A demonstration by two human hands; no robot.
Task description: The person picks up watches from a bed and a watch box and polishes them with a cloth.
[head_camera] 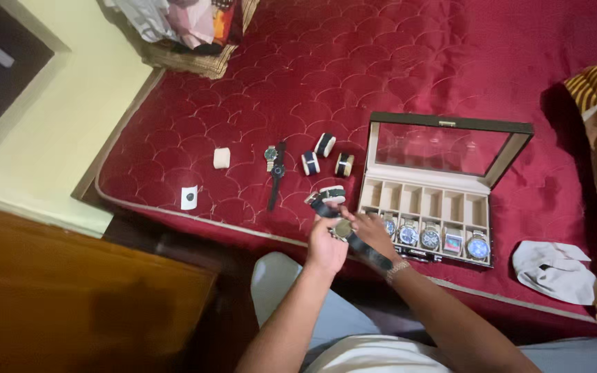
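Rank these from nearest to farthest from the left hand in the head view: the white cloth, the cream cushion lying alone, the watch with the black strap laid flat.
1. Watch with the black strap, just up-left of the left hand.
2. Cream cushion, farther left on the red mattress.
3. White cloth, far right, beyond the watch box.

white tag (188,197) | dark spot | on red mattress (395,62) | left of watches

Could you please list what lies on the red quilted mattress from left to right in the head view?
White card with a dark dot → cream watch pillow → black-strapped watch laid flat → three dark-banded pillows → open watch box with glass lid → white crumpled cloth.
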